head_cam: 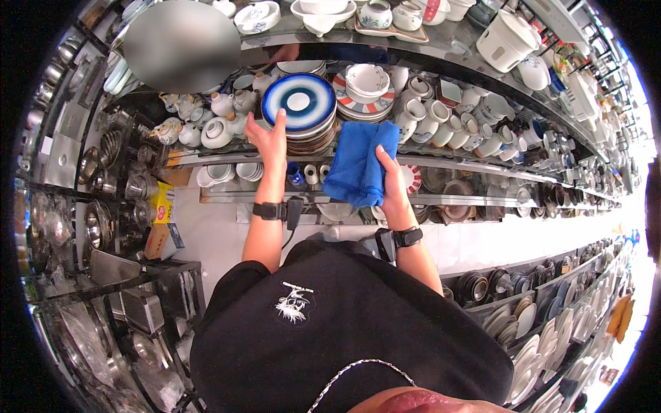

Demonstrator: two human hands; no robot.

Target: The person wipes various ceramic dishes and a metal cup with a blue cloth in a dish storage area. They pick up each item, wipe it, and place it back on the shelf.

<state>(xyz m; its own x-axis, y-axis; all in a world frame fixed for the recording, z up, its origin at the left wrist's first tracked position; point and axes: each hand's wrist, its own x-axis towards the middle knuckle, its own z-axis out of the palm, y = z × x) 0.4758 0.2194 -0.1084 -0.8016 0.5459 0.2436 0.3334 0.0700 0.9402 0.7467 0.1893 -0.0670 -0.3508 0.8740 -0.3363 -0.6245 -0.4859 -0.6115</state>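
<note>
My left hand [269,135] is at the left front edge of a blue-and-white ringed plate [298,101], its thumb over the rim. That plate lies on top of a stack of plates [311,142] on a glass shelf. My right hand [392,173] holds a folded blue cloth [356,162] in front of the shelf, right of the stack. Behind the cloth, white bowls [367,81] rest on plates with a red-and-blue striped rim [356,106]. The fingers of my left hand are partly hidden beside the stack, so their grip is hard to tell.
Ceramic teapots [216,131] crowd the shelf to the left, and ceramic jars [411,118] stand to the right. An upper glass shelf [330,38] with dishes runs above. Cups [219,174] sit on the lower shelf. Metalware racks [113,284] are on the left, plate racks [547,310] on the right.
</note>
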